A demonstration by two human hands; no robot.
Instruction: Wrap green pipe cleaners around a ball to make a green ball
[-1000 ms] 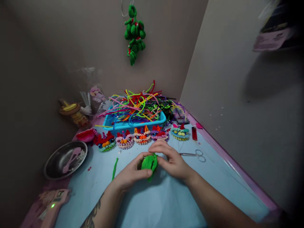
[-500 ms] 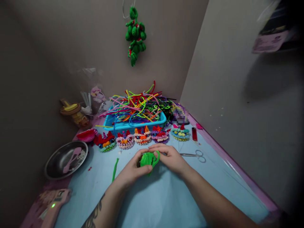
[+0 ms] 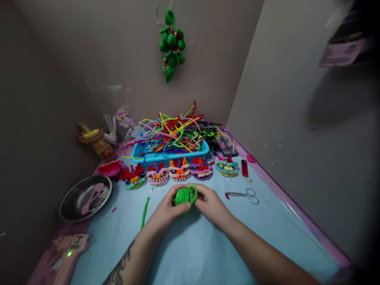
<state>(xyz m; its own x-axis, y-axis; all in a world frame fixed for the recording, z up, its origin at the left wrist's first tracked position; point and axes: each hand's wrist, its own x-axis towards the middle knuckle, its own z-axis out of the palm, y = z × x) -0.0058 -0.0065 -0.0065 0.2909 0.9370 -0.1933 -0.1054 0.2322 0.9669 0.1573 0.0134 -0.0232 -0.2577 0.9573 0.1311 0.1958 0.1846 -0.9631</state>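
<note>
A bundle of bright green pipe cleaner [image 3: 182,196], with a loop standing up at its right side, is held between both hands above the blue table cover. My left hand [image 3: 166,206] wraps it from the left, thumb across its front. My right hand [image 3: 211,201] closes on its right side near the loop; the far fingertips of both hands are hidden behind it. A single green pipe cleaner [image 3: 145,212] lies on the cover left of my left hand. Scissors [image 3: 244,194] lie right of my right hand, with a small red piece [image 3: 227,196] by their tips.
Behind the hands stands a row of several colourful pipe-cleaner faces [image 3: 179,169]. Beyond is a blue basket [image 3: 170,156] heaped with pipe cleaners. A metal bowl [image 3: 68,209] and a pink device with a green light [image 3: 69,257] are at left. Green pipe-cleaner ornaments [image 3: 172,43] hang above.
My right hand's fingers have drawn down and back behind the green bundle, uncovering the scissors' tips and the red piece. The bundle has turned slightly. The view has shifted a little.
</note>
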